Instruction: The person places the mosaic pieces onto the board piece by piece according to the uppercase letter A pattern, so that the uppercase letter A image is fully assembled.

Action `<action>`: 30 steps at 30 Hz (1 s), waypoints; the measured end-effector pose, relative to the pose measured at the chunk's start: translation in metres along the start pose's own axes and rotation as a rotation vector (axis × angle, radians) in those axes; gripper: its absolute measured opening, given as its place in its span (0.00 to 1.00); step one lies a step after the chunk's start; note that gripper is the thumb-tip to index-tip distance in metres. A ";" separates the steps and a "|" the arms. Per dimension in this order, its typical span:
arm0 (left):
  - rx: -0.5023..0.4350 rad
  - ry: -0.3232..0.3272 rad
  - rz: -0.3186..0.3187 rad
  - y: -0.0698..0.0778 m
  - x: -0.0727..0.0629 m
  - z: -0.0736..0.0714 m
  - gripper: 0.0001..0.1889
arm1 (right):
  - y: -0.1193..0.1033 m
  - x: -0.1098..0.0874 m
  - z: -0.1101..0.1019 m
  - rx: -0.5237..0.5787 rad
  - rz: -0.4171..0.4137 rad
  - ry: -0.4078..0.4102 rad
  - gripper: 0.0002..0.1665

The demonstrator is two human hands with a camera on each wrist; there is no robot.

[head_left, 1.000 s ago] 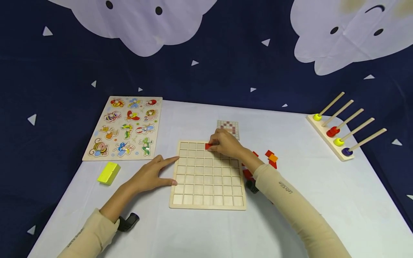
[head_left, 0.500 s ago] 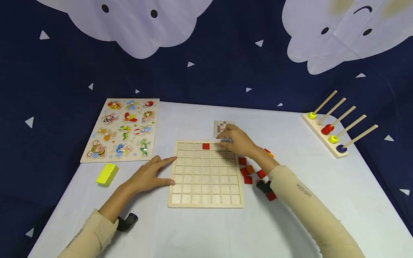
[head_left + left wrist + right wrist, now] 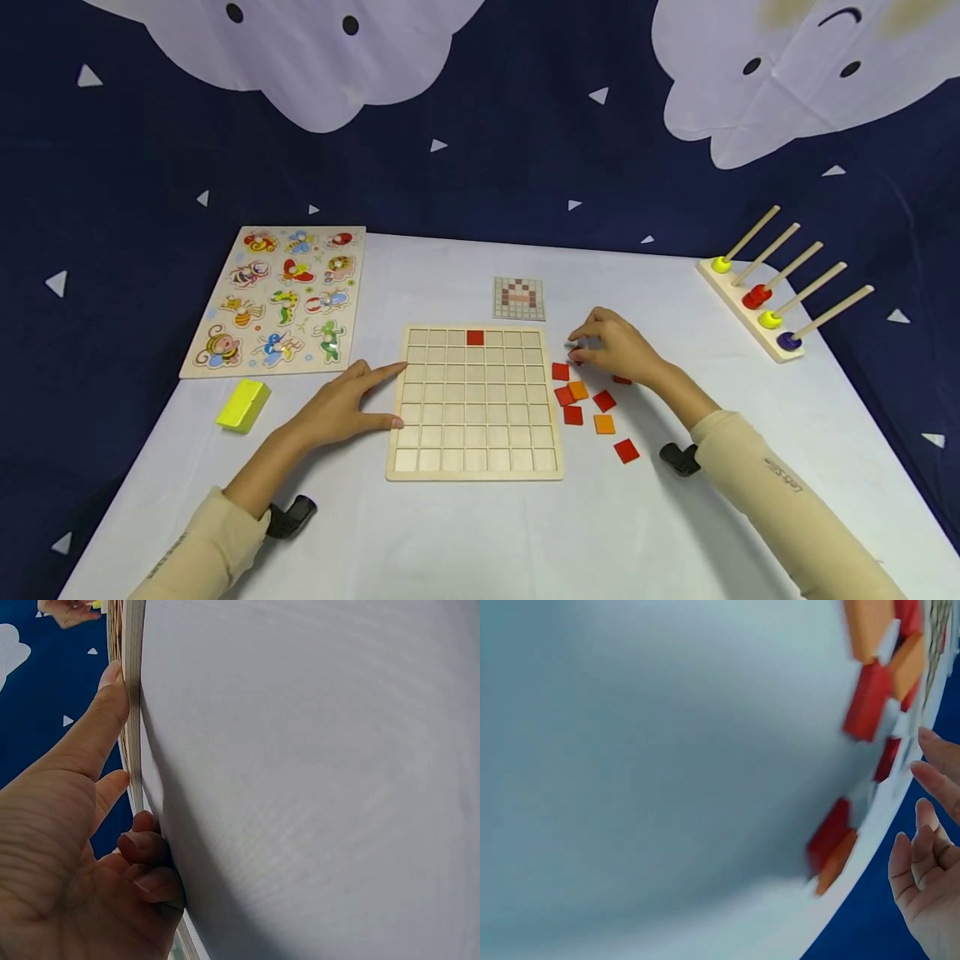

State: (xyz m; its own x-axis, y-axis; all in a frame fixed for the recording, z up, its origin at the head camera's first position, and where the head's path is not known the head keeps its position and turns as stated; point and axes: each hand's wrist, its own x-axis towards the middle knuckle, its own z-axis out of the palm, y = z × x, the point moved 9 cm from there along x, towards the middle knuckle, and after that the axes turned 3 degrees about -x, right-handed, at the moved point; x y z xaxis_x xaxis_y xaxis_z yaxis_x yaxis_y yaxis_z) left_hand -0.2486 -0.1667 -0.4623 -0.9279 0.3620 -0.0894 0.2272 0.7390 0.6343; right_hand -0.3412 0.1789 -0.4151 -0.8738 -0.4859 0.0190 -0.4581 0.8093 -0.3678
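Observation:
A wooden grid board [image 3: 475, 477] lies flat on the white table, with one red square tile [image 3: 475, 337] in its top row. My left hand [image 3: 333, 411] rests its index fingertip and thumb tip against the board's left edge; its other fingers are bent in the left wrist view. To the right of the board, my right hand [image 3: 618, 346] hovers over a red tile [image 3: 576, 357], which it partly hides. Thumb and index finger stand apart, and the right wrist view shows nothing between the fingers. Several red and orange tiles [image 3: 603, 424] lie loose nearby.
Behind the board lies a small pattern card [image 3: 519, 298]. An insect peg puzzle [image 3: 307, 333] is at the back left, with a yellow block [image 3: 243, 406] in front of it. A wooden peg stacker [image 3: 738, 302] with coloured beads stands at the right.
My right hand has let go of the red tile in the board's top row and moved right to the loose tiles, uncovering the pattern card. The left hand stays at the board's edge.

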 end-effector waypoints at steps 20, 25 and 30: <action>-0.004 0.006 0.003 0.000 -0.001 -0.001 0.46 | 0.014 -0.012 0.003 -0.021 -0.050 -0.006 0.13; -0.008 0.006 -0.001 -0.001 -0.001 -0.001 0.45 | 0.014 -0.008 0.005 -0.012 -0.064 -0.004 0.12; -0.005 0.001 -0.002 -0.002 0.000 0.000 0.46 | 0.013 -0.007 0.006 -0.028 -0.073 0.022 0.12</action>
State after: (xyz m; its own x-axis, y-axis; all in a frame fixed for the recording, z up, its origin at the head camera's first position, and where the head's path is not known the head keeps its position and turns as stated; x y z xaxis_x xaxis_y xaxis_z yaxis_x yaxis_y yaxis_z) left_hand -0.2488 -0.1679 -0.4637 -0.9284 0.3606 -0.0900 0.2242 0.7365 0.6383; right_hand -0.3398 0.1911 -0.4258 -0.8414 -0.5365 0.0653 -0.5244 0.7811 -0.3390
